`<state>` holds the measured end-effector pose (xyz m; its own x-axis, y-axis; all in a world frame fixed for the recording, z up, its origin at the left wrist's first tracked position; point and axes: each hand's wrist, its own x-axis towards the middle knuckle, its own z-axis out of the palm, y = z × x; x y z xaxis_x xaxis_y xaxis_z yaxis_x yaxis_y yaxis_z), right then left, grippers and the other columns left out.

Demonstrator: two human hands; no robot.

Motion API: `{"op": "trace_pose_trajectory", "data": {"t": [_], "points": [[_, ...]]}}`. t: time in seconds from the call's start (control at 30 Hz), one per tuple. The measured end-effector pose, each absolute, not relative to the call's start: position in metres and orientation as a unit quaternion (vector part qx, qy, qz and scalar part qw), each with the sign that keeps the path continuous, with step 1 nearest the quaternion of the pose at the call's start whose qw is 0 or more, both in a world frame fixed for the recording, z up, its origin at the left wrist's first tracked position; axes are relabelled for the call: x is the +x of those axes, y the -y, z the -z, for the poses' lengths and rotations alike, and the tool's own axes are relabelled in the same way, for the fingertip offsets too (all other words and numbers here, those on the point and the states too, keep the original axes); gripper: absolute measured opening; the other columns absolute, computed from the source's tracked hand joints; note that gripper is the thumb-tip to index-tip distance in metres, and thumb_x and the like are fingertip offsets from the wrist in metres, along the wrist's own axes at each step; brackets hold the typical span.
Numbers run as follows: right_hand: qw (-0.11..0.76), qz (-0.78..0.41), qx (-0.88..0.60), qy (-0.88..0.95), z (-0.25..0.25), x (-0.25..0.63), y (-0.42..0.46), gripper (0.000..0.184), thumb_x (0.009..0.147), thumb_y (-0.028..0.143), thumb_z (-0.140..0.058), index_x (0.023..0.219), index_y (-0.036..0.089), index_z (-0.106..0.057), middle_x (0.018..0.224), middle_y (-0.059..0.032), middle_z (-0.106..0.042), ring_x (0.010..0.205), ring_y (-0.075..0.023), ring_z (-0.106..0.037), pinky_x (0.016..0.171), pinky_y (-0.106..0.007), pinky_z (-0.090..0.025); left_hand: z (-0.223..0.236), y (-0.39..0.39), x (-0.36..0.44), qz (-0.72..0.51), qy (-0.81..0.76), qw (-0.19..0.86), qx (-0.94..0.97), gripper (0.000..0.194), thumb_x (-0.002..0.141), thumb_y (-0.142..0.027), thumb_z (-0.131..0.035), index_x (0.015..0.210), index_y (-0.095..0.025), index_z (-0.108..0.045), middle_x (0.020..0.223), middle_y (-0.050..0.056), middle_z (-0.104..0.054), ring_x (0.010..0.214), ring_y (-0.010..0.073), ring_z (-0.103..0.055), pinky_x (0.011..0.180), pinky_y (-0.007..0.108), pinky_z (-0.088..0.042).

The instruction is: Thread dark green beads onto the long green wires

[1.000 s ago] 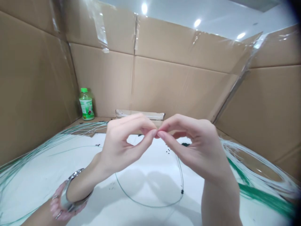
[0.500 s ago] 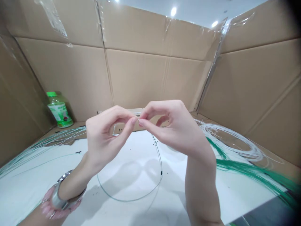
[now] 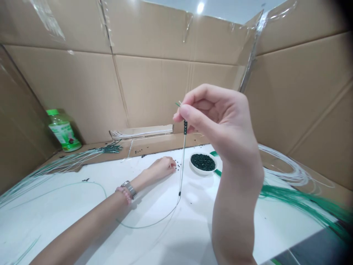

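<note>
Dark green beads (image 3: 185, 127) sit threaded on a thin wire (image 3: 182, 158) hanging from the right hand (image 3: 215, 121), thumb and forefinger pinching near its top end. The left hand (image 3: 162, 166) rests on the white bench (image 3: 55, 198), fingers loosely curled, holding nothing, just beside scattered loose beads (image 3: 178, 167). A white dish (image 3: 202, 172) heaped with more beads (image 3: 203, 162) sits nearby.

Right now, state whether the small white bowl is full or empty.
Full, or nearly so: the small white bowl holds a heap of dark green beads covering its inside, only the rim showing.
</note>
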<state>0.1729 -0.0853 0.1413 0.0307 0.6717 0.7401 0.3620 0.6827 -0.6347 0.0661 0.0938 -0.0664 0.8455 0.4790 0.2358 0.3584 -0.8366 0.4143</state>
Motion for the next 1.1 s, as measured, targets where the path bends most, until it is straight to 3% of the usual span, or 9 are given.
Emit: {"op": "trace_pose_trajectory", "data": {"t": [0.27,0.4,0.5,0.63,0.77,0.9,1.1], "points": [[0.614,-0.196,-0.33,0.689,-0.142,0.173,0.077,0.017,0.084,0.011,-0.057,0.069,0.018,-0.054,0.068,0.0045,-0.063,0.07,-0.0068,-0.065,0.058,-0.014,-0.052,0.083,-0.1,0.084,-0.142,-0.251,0.198,0.937,0.027,0.09,-0.033,-0.054,0.107,-0.013,-0.059,0.105,0.008,-0.062,0.091,0.0174,-0.061,0.081,0.038,-0.053],[0.592,-0.218,-0.332,0.701,-0.141,0.172,0.073,0.012,0.083,0.012,-0.057,0.073,0.018,-0.055,0.069,0.0041,-0.06,0.073,-0.0078,-0.065,0.06,-0.015,-0.054,0.066,-0.086,0.08,-0.213,-0.253,0.236,0.914,0.024,0.089,-0.033,-0.055,0.097,-0.012,-0.062,0.092,0.005,-0.065,0.081,0.0145,-0.062,0.076,0.034,-0.054],[0.56,-0.221,-0.355,0.715,-0.141,0.17,0.072,0.01,0.081,0.013,-0.061,0.073,0.017,-0.056,0.07,0.0029,-0.061,0.073,-0.0089,-0.066,0.062,-0.017,-0.055,0.029,-0.074,0.064,-0.318,-0.257,0.268,0.872,0.024,0.087,-0.033,-0.057,0.08,-0.011,-0.064,0.076,0.004,-0.067,0.071,0.014,-0.062,0.067,0.029,-0.053],[0.566,-0.194,-0.331,0.73,-0.136,0.162,0.067,0.009,0.079,0.014,-0.064,0.072,0.018,-0.06,0.069,0.0045,-0.063,0.067,-0.0077,-0.065,0.06,-0.017,-0.055,-0.041,-0.05,0.021,-0.471,-0.264,0.291,0.789,0.029,0.087,-0.041,-0.053,0.083,-0.015,-0.065,0.071,0.002,-0.067,0.063,0.012,-0.061,0.056,0.023,-0.05],[0.561,-0.179,-0.323,0.741,-0.13,0.147,0.062,0.009,0.077,0.013,-0.066,0.071,0.019,-0.064,0.067,0.0054,-0.065,0.063,-0.007,-0.064,0.054,-0.016,-0.053,-0.085,-0.011,-0.021,-0.628,-0.187,0.329,0.681,0.012,0.079,-0.031,-0.066,0.078,-0.019,-0.067,0.062,-0.002,-0.062,0.052,0.0075,-0.055,0.05,0.019,-0.047],[0.556,-0.141,-0.325,0.752,-0.124,0.13,0.063,0.009,0.077,0.014,-0.066,0.071,0.02,-0.064,0.066,0.0041,-0.065,0.06,-0.0075,-0.063,0.049,-0.016,-0.052,-0.088,0.016,-0.037,-0.637,-0.158,0.337,0.675,0.011,0.08,-0.032,-0.068,0.079,-0.021,-0.068,0.065,-0.001,-0.065,0.058,0.0096,-0.061,0.051,0.02,-0.052],[0.592,-0.002,-0.339,0.731,-0.116,0.106,0.076,0.015,0.078,0.007,-0.063,0.077,0.022,-0.061,0.073,0.0031,-0.063,0.068,-0.0095,-0.062,0.056,-0.019,-0.057,-0.081,0.025,-0.035,-0.607,-0.102,0.447,0.648,0.009,0.08,-0.033,-0.068,0.082,-0.024,-0.07,0.077,-0.002,-0.072,0.071,0.0116,-0.069,0.062,0.022,-0.059]]}}
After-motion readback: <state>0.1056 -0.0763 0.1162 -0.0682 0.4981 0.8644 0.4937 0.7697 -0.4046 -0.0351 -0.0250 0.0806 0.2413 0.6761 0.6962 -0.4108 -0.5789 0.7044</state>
